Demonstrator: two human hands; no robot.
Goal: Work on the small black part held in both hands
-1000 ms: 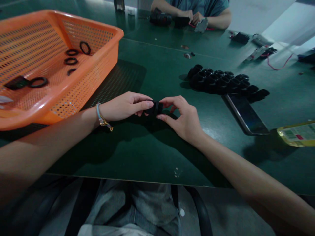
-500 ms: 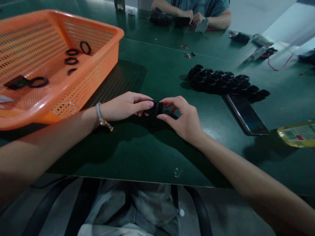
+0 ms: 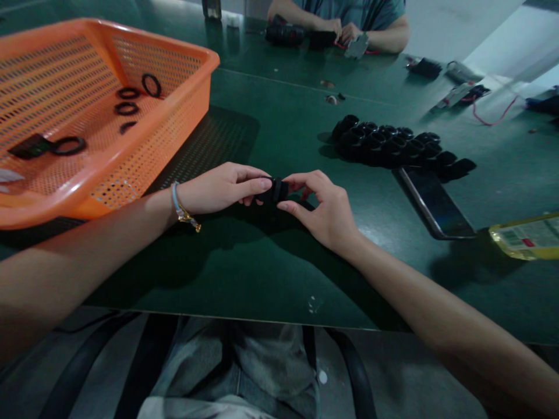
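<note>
Left hand (image 3: 218, 189) and right hand (image 3: 325, 206) both pinch one small black part (image 3: 276, 190) between fingertips above the green table (image 3: 244, 267)

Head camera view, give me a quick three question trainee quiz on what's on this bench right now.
1. True or false: both hands grip the small black part.
2. Where do the loose black rings lie? A) in the orange basket B) on the phone C) on the floor
3. Fill in: the pile of black parts sits just beyond the ____.

Key: 1 true, left hand and right hand pinch it together; 2 A; 3 phone.
</note>
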